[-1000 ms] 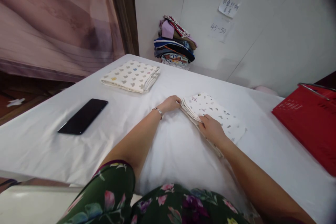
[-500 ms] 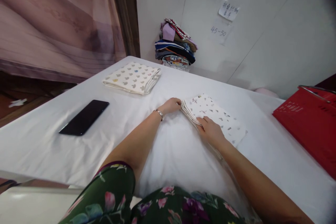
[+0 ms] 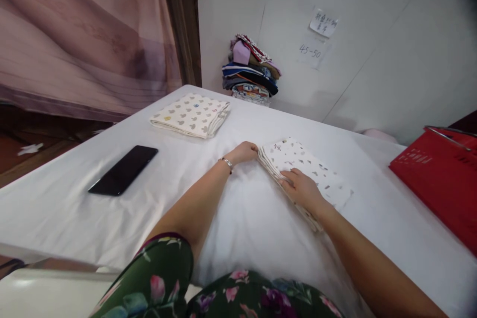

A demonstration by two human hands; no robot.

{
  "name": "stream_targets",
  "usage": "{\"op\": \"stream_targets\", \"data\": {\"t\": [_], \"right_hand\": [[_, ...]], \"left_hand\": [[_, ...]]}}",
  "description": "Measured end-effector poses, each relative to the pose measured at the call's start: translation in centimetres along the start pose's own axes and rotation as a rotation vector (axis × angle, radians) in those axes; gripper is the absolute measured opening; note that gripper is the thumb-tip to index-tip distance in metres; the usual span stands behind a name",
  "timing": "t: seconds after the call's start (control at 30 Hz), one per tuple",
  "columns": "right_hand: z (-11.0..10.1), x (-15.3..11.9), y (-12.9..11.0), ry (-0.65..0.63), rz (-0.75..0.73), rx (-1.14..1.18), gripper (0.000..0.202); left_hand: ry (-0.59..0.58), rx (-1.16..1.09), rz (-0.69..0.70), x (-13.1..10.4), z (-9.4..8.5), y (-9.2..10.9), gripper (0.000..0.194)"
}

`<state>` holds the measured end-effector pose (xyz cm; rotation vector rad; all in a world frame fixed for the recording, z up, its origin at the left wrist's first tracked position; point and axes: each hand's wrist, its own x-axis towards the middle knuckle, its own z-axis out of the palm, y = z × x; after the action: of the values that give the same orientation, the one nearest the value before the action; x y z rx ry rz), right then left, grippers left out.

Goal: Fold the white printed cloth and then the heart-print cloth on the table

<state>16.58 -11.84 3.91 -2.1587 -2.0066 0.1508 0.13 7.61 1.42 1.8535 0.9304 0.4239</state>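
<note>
White-covered bench [image 3: 376,194]: one folded printed cloth [image 3: 303,160], lying at four o'clock from our left hand [image 3: 245,151], long axis roughly ten to four. We pinch its ten-o'clock corner there; our right hand [image 3: 300,189], nearer its middle, grasps the layered edge.

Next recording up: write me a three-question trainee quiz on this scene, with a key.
1. What does the left hand touch?
A) a red basket
B) a corner of the patterned cloth
C) a black phone

2. True or false: the right hand touches that same cloth.

3. Fill the gap: the lower wall note reads "___".

Key: 1 B; 2 true; 3 45-50
</note>
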Motion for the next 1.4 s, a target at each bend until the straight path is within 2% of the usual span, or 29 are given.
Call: {"op": "stream_targets", "data": {"t": [0.2, 0.33, 0.47, 0.6, 0.73, 0.93, 1.07, 1.2, 1.3, 1.4], "right_hand": [[-0.5, 3.1, -0.4, 0.003, -0.024, 0.11, 0.029], [-0.1, 6.3, -1.9, 0.036, 0.034, -0.008, 0.032], [0.4, 8.6, -3.1, 0.02, 0.008, -0.138, 0.031], [0.6, 9.2, -3.2, -0.003, -0.071, -0.188, 0.021], [0.7, 9.0, -2.8, 0.01, -0.121, -0.185, 0.023], [0.8, 8.8, -2.4, -0.113, -0.222, -0.128, 0.018], [0.5, 8.0, -2.4, -0.115, -0.259, -0.08, 0.017], [-0.6, 5.6, -2.1, -0.137, -0.279, 0.002, 0.02], [-1.4, 2.1, -1.4, -0.129, -0.384, 0.085, 0.023], [-1.5, -2.8, -0.4, -0.085, -0.443, 0.123, 0.026]], "left_hand": [[-0.012, -0.108, -0.079, -0.3, 0.1, 0.4, 0.018], [0.026, -0.112, -0.111, -0.1, 0.7, 0.1, 0.015], [0.059, -0.121, -0.122, 0.2, 0.9, -0.2, 0.012], [0.084, -0.129, -0.121, 0.2, 1.0, -0.3, 0.016], [0.088, -0.122, -0.127, 0.2, 1.1, -0.4, 0.018], [0.084, -0.096, -0.162, 0.5, 1.1, -0.4, 0.008], [0.088, -0.074, -0.192, 0.4, 1.0, 0.2, 0.017], [0.137, 0.053, -0.148, -0.1, 1.6, 0.7, 0.033], [0.211, 0.203, -0.102, -0.3, 2.1, 1.0, 0.033], [0.23, 0.236, -0.123, -0.3, 2.4, 0.9, 0.028]]}}
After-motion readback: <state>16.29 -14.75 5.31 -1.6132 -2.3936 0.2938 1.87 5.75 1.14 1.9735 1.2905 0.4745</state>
